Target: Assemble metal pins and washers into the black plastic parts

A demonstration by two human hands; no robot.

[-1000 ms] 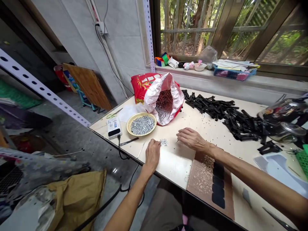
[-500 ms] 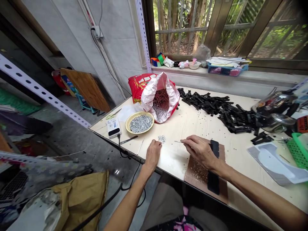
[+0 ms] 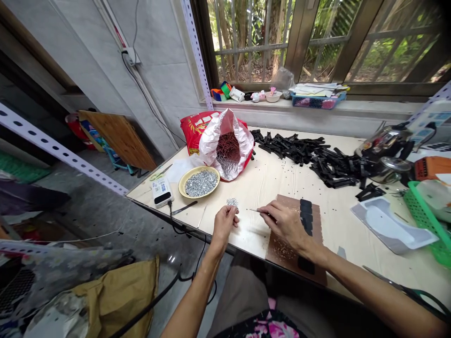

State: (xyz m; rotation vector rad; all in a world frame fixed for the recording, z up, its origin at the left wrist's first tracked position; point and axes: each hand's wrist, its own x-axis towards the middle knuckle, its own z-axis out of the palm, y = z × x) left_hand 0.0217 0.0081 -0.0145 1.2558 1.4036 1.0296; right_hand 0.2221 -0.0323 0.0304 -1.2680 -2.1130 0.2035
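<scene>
At the table's near edge, my left hand [image 3: 225,226] is closed in a pinch, with thumb and fingertips together. Whatever lies between them is too small to make out. Just beyond those fingers is a little heap of small silvery metal pieces [image 3: 232,202]. My right hand [image 3: 282,224] grips a thin metal rod [image 3: 252,210], whose tip points left toward the left fingertips. Under the right hand lies a brown board [image 3: 282,246] bearing a row of black flat pieces [image 3: 306,216], partly covered by the wrist. A yellowish dish [image 3: 182,189] full of similar silvery pieces stands to the left.
Behind the dish leans an open red bag [image 3: 192,126] of thin metal pieces. Black plastic parts [image 3: 292,146] are heaped along the back. Scissors [image 3: 405,288], a green basket [image 3: 426,225] and a kettle [image 3: 384,143] are at right. A white device [image 3: 162,191] sits left.
The view has swung slightly right, bringing the scissors in. My left hand has shifted from the heap's left side to its near side, fingertips pinched. My right hand keeps hold of the rod.
</scene>
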